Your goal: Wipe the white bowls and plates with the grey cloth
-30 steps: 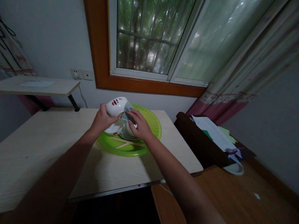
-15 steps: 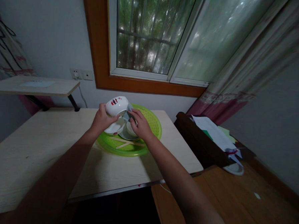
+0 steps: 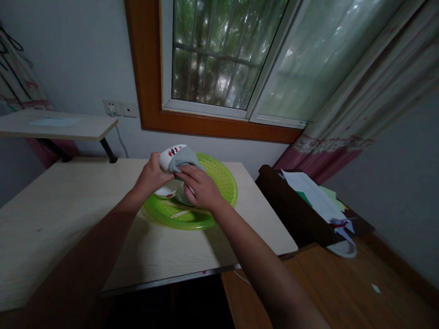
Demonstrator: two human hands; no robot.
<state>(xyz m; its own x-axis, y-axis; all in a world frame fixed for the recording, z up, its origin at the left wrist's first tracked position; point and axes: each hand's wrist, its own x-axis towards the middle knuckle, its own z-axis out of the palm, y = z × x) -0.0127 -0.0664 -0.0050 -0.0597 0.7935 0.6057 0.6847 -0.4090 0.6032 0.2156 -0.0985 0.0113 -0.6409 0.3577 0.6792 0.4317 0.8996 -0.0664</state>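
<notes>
A white bowl with a red and dark print is tilted in the air, its outer side turned up. My left hand is closed round its left edge. With my right hand I hold a grey-blue cloth against the bowl's outside, covering its right part. Below them stands a round green plastic basket. Another white bowl sits in it, partly hidden by my hands, beside a pale dish. Several wooden chopsticks lie crossed near the basket's front.
The basket rests on a pale wooden table. A raised shelf stands at the table's back left. Behind is a barred window. To the right, a dark brown piece of furniture carries papers.
The cloth has moved from the bowl's right edge up over its outer side, with my right hand shifting left. The bowl has tipped slightly and now shows less of its white surface.
</notes>
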